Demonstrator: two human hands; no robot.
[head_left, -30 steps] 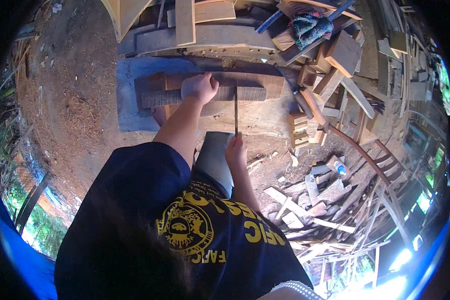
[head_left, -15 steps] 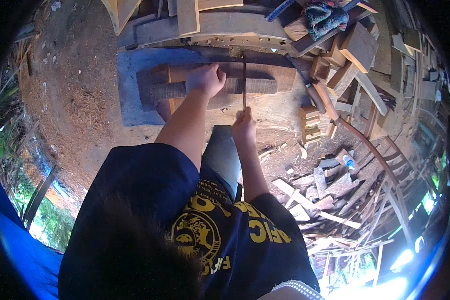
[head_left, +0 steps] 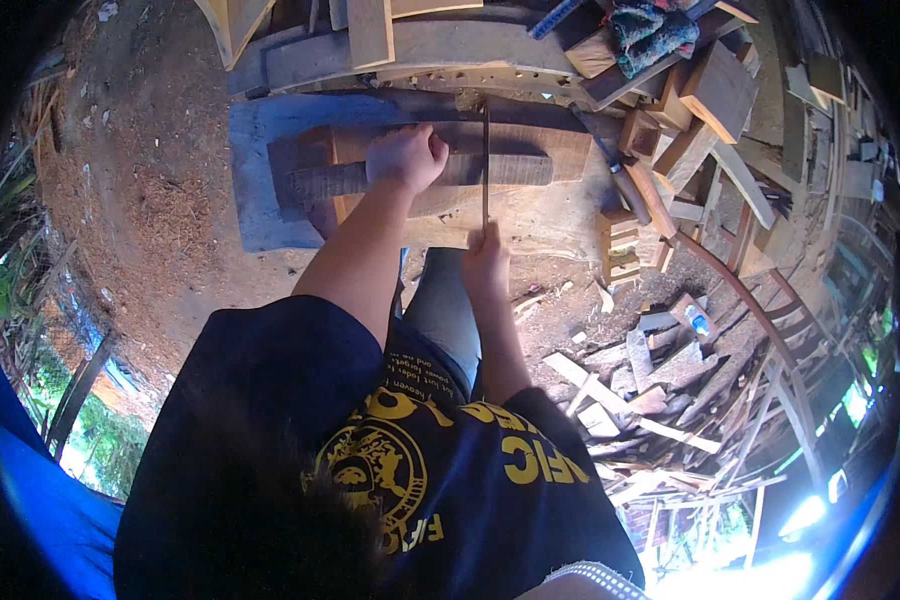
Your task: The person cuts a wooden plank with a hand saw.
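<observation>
The dark wood piece (head_left: 518,170) could slide if the left hand (head_left: 408,160), fingers curled upon it, loosens while the right hand (head_left: 486,266) grips the thin tool (head_left: 486,170) crossing it

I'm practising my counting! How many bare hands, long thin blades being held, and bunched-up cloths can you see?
Bare hands: 2 (left hand, right hand)
Held long thin blade: 1
Bunched-up cloth: 1
Total: 4

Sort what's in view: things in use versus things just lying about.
In use:
thin blade, in the right hand
dark wooden bar, under the left hand
brown board beneath

Lying about:
crumpled cloth
scrap pile
dark-handled tool
</observation>
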